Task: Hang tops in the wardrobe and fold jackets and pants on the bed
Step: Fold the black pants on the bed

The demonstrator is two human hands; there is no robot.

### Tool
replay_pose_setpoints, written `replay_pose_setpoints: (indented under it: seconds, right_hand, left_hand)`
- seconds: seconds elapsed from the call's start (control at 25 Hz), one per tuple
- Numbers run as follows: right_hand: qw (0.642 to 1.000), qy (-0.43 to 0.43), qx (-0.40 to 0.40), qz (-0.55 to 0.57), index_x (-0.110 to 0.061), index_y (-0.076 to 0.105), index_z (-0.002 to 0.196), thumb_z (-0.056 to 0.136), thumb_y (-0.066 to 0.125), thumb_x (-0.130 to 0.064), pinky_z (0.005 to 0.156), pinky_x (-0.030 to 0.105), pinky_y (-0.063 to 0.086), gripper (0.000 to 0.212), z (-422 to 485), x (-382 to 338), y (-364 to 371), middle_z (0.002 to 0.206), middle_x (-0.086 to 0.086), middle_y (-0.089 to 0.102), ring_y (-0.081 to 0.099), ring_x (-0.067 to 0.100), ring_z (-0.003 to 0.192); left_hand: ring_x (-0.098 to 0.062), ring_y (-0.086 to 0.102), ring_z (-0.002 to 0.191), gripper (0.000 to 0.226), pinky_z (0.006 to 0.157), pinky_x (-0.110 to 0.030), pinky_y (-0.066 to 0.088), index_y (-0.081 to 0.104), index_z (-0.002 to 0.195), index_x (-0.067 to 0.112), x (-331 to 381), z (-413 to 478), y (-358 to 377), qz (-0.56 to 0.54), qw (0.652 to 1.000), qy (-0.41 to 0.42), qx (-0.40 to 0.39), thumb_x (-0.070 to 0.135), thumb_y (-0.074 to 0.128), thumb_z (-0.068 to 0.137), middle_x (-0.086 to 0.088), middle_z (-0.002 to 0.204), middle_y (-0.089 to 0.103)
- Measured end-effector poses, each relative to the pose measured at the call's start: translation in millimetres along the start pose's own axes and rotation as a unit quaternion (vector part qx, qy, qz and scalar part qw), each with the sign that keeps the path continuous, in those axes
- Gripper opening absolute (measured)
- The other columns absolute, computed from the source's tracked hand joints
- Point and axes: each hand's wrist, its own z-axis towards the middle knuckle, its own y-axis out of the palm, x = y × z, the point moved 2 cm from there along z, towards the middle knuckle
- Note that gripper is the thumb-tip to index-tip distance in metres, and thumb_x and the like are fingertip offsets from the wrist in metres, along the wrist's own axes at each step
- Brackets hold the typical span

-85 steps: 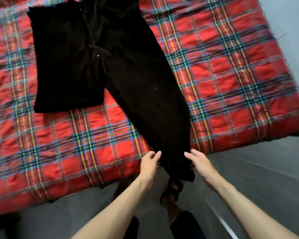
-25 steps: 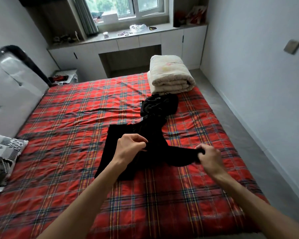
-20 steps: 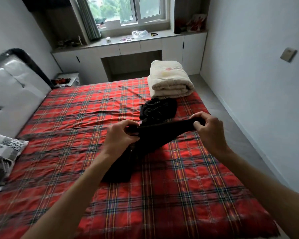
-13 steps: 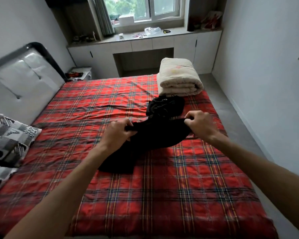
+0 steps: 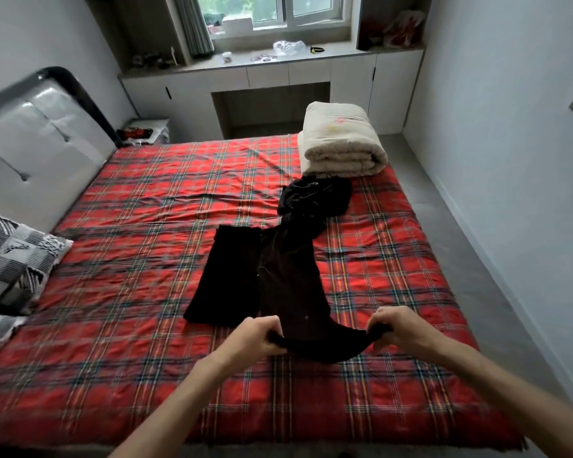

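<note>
Black pants (image 5: 278, 285) lie at centre frame on the bed (image 5: 129, 342), which has a red plaid cover. One leg lies folded at centre left. The other leg runs toward the lower centre of the frame.

Left hand (image 5: 255, 335): fingers curled and grasping the left corner of that leg's near end.

Right hand (image 5: 397, 328): fingers curled and grasping the right corner of the same end. The fabric hangs in a shallow sag between the two hands, over the cover.

A second black garment (image 5: 315, 196) lies crumpled above centre, touching the far end of the pants. A rolled cream quilt (image 5: 341, 140) sits just beyond it, upper right of centre. A patterned pillow (image 5: 14, 256) lies at the left edge.
</note>
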Motion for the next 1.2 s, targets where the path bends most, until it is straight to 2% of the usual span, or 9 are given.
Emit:
replay_pose_setpoints:
  seconds: [0.12,0.24,0.32,0.4,0.52,0.8,0.96,1.08,1.2]
  right_hand:
    - [0.997,0.007,0.050,0.057,-0.026,0.066,0.076,0.078,0.080,-0.005,0.062,0.036,0.056,0.025,4.9,-9.0,-4.0,0.074,-0.003,0.065,0.064,0.008,0.060]
    - [0.978,-0.038,0.193,0.068,-0.021,0.067,0.082,0.076,0.082,-0.012,0.065,0.024,0.051,0.018,11.1,-32.3,-13.0,0.078,-0.008,0.066,0.063,0.011,0.073]
    - [0.968,-0.058,0.241,0.048,-0.021,0.066,0.081,0.077,0.082,-0.014,0.068,0.019,0.047,0.018,14.4,-39.4,-8.6,0.082,-0.011,0.063,0.059,0.010,0.078]
    - [0.988,-0.031,0.136,0.068,-0.028,0.060,0.075,0.082,0.077,-0.014,0.067,0.020,0.044,0.023,15.6,-32.1,13.6,0.077,-0.013,0.062,0.057,0.006,0.074]
    - [0.997,0.033,-0.067,0.033,-0.033,0.050,0.071,0.087,0.068,-0.019,0.061,0.026,0.039,0.028,16.2,-9.1,52.3,0.069,-0.011,0.057,0.050,0.003,0.062]
    - [0.978,0.074,0.055,0.184,-0.013,0.053,0.079,0.092,0.068,-0.019,0.059,0.020,0.035,0.021,82.1,1.2,37.7,0.069,-0.003,0.055,0.048,0.004,0.062]
    - [0.951,0.088,0.094,0.282,-0.006,0.055,0.086,0.095,0.064,-0.022,0.061,0.026,0.043,0.020,193.1,36.9,24.3,0.079,0.011,0.060,0.056,0.012,0.068]
    - [0.935,0.130,0.102,0.314,-0.013,0.058,0.086,0.096,0.061,-0.014,0.063,0.025,0.043,0.010,291.7,86.5,37.2,0.075,0.000,0.061,0.057,0.007,0.067]
    - [0.922,0.190,0.096,0.324,-0.016,0.061,0.087,0.094,0.053,0.004,0.070,0.029,0.043,0.022,378.1,151.5,68.2,0.076,-0.006,0.064,0.060,0.006,0.070]
  left_hand:
    - [-0.012,0.069,0.079,0.020,0.077,-0.038,0.057,0.062,0.079,0.014,-1.0,-1.6,-5.4,-0.070,0.996,0.020,0.045,0.011,0.082,0.076,0.002,0.083,0.071]
    - [-0.012,0.068,0.081,0.028,0.075,-0.026,0.055,0.051,0.076,0.009,-3.5,-3.0,-23.5,-0.178,0.976,0.019,0.120,0.006,0.078,0.080,-0.003,0.089,0.072]
    - [-0.006,0.063,0.077,0.030,0.072,-0.023,0.053,0.047,0.075,0.012,-12.0,-3.8,-22.6,-0.185,0.978,0.010,0.098,0.009,0.077,0.082,0.003,0.084,0.071]
    - [-0.002,0.052,0.067,0.033,0.066,-0.027,0.044,0.046,0.070,0.024,-33.0,-7.4,-2.4,-0.119,0.992,-0.034,0.018,0.020,0.077,0.081,0.012,0.071,0.061]
    - [-0.003,0.050,0.069,0.024,0.067,-0.029,0.042,0.053,0.075,0.023,-64.7,-14.6,29.3,-0.053,0.990,-0.097,-0.084,0.029,0.076,0.081,0.007,0.076,0.061]
    - [-0.006,0.058,0.069,0.021,0.066,-0.029,0.046,0.056,0.077,0.020,-88.7,46.2,-0.5,-0.187,0.972,-0.118,0.075,0.022,0.076,0.082,0.003,0.071,0.062]
    - [-0.013,0.070,0.081,0.006,0.071,-0.030,0.052,0.071,0.085,0.023,-132.6,138.0,-27.6,-0.275,0.937,-0.144,0.159,0.018,0.074,0.086,-0.002,0.083,0.075]
    - [-0.023,0.072,0.088,0.014,0.077,-0.039,0.054,0.074,0.090,0.017,-189.0,222.1,-35.4,-0.286,0.925,-0.172,0.183,0.030,0.075,0.083,-0.007,0.089,0.075]
    - [-0.018,0.069,0.082,0.015,0.077,-0.040,0.051,0.072,0.087,0.015,-256.3,304.1,-25.4,-0.295,0.920,-0.198,0.167,0.030,0.073,0.085,-0.007,0.087,0.075]
